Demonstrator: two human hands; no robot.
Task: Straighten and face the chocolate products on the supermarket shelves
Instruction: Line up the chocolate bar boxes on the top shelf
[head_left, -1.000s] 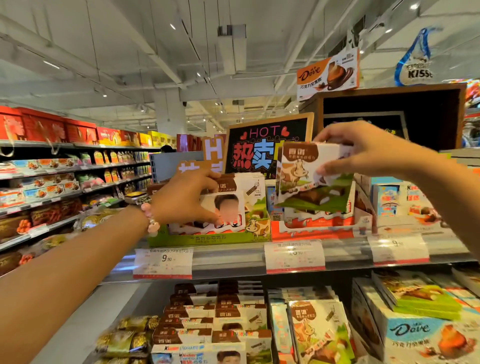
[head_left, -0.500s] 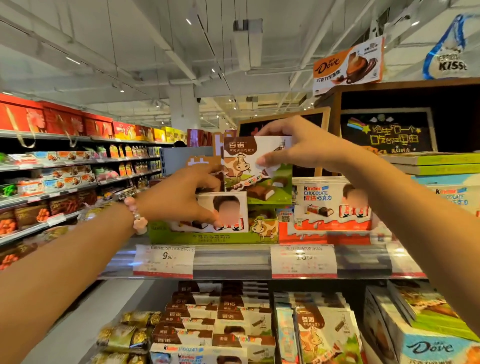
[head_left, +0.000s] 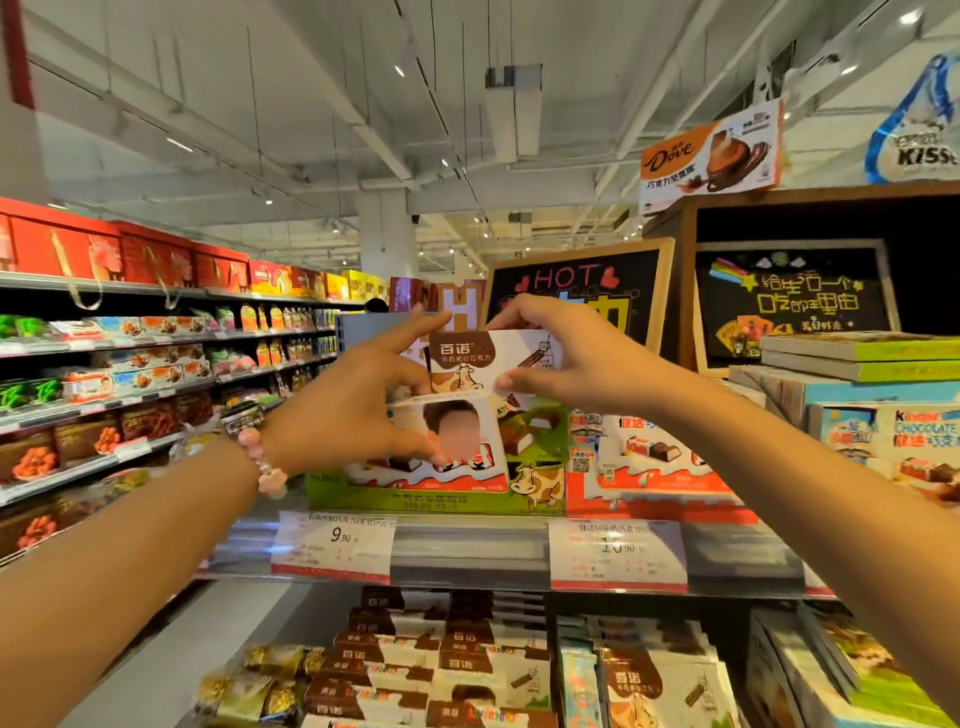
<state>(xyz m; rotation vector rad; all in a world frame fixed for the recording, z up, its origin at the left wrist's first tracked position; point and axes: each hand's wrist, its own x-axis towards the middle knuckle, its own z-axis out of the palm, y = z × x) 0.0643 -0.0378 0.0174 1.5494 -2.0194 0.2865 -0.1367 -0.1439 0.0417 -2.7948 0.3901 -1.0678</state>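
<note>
Both hands, left hand (head_left: 353, 410) and right hand (head_left: 561, 353), pinch a cow-print chocolate box (head_left: 483, 364) at frame centre, above the green tray (head_left: 426, 499); lowering it square, label forward, should seat it cleanly.

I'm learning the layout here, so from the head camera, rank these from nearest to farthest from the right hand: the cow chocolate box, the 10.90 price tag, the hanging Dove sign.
1. cow chocolate box: pinched by the right hand.
2. 10.90 price tag: on the shelf edge below.
3. hanging Dove sign: high up, right.
</note>
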